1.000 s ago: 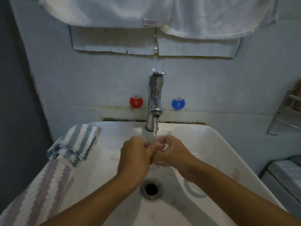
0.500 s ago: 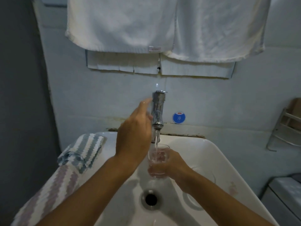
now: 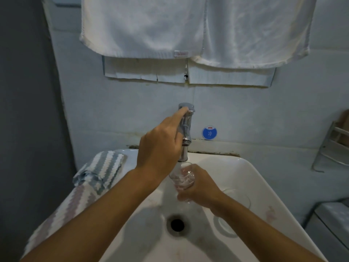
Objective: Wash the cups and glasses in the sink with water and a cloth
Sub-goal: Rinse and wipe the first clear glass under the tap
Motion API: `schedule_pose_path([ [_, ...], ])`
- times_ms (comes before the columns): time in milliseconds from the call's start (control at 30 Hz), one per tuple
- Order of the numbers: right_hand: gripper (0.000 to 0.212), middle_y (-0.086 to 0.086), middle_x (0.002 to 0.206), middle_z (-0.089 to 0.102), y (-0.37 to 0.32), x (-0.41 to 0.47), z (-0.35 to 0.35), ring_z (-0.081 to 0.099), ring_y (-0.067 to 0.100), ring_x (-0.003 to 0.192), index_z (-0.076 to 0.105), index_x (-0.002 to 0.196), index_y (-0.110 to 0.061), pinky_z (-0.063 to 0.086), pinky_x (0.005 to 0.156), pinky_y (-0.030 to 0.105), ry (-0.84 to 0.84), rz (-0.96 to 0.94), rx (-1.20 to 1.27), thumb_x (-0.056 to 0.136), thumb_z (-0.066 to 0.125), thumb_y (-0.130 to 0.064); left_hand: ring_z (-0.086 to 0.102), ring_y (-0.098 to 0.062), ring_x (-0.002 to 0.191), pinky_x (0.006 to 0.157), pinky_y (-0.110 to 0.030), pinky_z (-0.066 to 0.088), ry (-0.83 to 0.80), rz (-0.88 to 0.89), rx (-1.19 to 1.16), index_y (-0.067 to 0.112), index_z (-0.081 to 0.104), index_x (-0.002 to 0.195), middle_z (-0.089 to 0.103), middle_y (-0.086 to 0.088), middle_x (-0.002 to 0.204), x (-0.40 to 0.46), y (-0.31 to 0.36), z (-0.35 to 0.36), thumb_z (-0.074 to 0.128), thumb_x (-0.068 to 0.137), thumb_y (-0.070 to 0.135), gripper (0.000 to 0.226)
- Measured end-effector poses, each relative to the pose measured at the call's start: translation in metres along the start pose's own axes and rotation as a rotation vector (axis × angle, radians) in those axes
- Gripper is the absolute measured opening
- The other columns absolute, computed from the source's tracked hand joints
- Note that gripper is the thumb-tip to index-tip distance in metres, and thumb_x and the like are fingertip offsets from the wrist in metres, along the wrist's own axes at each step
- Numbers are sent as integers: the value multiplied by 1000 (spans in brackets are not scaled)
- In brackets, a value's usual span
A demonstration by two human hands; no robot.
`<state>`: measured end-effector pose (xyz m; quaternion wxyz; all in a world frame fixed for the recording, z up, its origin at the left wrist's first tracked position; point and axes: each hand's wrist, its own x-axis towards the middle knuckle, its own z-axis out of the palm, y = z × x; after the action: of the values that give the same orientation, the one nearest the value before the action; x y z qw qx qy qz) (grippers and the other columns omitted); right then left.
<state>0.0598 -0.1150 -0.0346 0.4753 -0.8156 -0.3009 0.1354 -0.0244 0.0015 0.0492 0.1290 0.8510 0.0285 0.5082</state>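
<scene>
The left hand had its index fingertip on the tap top, mid-frame, not clenched. Directly below the spout, the right hand was grasping the upright glass, so the left was clearly nearer the lever.

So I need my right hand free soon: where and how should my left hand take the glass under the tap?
Probably the upper wall of the glass, just below the rim, coming from the left. It stands upright under the faucet, and the right hand wraps its right side and base.
</scene>
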Motion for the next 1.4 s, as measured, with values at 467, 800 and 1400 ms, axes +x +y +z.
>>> schedule_pose_path([
  [467, 73, -6, 124, 54, 15, 2, 5, 46, 14, 106, 46, 131, -27, 43, 91, 27, 87, -582, -981, 68, 82, -19, 62, -21, 86, 72, -39, 51, -390, -235, 377, 19, 63, 101, 66, 2, 95, -80, -49, -25, 44, 96, 21, 20],
  [800, 80, 5, 109, 64, 11, 3, 13, 60, 28, 98, 61, 117, -16, 50, 79, 37, 183, -790, -1076, 44, 88, 2, 59, -39, 84, 61, -43, 49, -350, -387, 699, 5, 61, 84, 59, -16, 88, -115, -108, -103, 70, 78, 9, 12],
  [1400, 80, 0, 113, 62, 12, 2, 13, 60, 24, 100, 58, 117, -20, 53, 82, 37, 135, -734, -1019, 46, 91, -10, 52, -13, 63, 49, -24, 39, -229, -1049, -57, -3, 65, 86, 61, -7, 75, -118, -121, -129, 78, 80, 29, 35],
])
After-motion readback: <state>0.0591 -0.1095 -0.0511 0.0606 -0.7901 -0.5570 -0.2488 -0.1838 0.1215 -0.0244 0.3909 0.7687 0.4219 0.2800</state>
